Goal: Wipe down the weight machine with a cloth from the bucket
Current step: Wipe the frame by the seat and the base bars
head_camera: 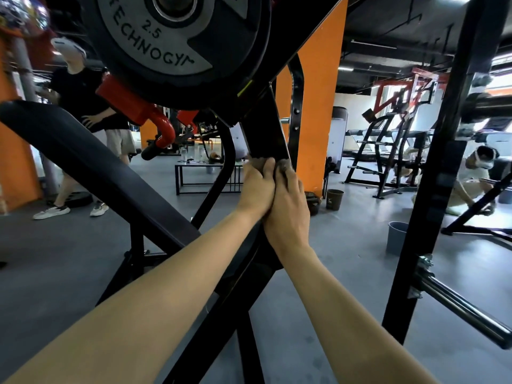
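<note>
A black weight machine fills the view, with a slanted black arm (266,128) running up to a Technogym plate (155,42). Both my hands clasp this arm from opposite sides. My left hand (256,187) wraps it on the left and my right hand (288,206) on the right. A grey-brown cloth (282,163) peeks out above my fingers, pressed against the arm. How much of the cloth each hand covers is hidden. A grey bucket (396,236) stands on the floor to the right.
A padded black bench (91,162) slants down at left. A black upright post (435,173) with a chrome bar (465,309) stands at right. A person (91,126) stands at left, another crouches at far right (476,178). A brown bin (334,199) sits by an orange pillar (318,106).
</note>
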`<state>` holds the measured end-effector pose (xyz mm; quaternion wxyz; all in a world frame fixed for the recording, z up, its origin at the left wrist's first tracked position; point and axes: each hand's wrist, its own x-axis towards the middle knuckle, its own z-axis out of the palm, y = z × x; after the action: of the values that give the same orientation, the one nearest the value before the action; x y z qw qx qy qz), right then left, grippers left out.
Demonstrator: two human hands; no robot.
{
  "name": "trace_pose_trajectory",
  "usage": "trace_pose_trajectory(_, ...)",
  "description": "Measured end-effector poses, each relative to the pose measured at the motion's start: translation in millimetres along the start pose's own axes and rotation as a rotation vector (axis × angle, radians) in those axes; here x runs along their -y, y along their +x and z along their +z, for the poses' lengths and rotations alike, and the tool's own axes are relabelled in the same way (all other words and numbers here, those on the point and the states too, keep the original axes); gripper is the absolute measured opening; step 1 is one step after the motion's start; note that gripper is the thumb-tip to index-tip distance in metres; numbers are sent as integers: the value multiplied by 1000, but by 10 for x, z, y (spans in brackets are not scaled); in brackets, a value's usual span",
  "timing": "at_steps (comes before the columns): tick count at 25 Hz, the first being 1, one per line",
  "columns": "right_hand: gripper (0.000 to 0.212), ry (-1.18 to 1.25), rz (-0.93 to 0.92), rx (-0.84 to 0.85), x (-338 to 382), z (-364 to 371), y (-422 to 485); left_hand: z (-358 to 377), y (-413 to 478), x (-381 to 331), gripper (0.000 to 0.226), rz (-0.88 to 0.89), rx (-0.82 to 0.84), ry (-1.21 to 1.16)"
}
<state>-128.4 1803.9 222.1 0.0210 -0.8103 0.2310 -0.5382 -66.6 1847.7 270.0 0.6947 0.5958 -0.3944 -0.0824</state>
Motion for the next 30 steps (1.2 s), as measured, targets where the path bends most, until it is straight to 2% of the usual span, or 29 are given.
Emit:
trace_pose_trajectory(2,74,-68,1,7,-75,46,-135,-15,-102,108,35,-65,65,107)
trace_pose_trajectory(4,68,3,31,-18,-71,5,-97,-62,-66,83,47,-88,72,212)
trace_pose_trajectory(6,59,150,172,-36,-7,-83,112,-118,58,-29,76,-79,-38,281)
trace_pose_trajectory(8,55,262,287,-18,8,-139,337,-148,164,-165,90,-62,-151,330)
trace_pose_trajectory(12,58,456,344,33,-10,-209,576,-162,252,-202,87,-35,-157,414)
trace_pose_trajectory(15,56,612,409,-10,-47,-165,769,-155,292,-102,90,33,-109,351)
trace_pose_trajectory(18,24,733,622,-77,-108,-34,734,-98,239,-88,81,32,-72,249)
trace_pose_trajectory(19,21,721,648,-103,-136,17,624,-78,226,-85,79,18,-63,235)
trace_pose_trajectory(22,37,699,602,-105,-175,38,420,-76,243,-55,82,12,-40,231)
trace_pose_trajectory(26,57,648,530,-2,-107,15,794,-153,344,-22,85,-16,34,189)
trace_pose_trajectory(28,74,621,543,3,-88,40,855,-166,354,1,88,-16,50,156)
trace_pose_trajectory(30,78,619,606,21,-131,95,704,-176,352,8,87,-7,48,148)
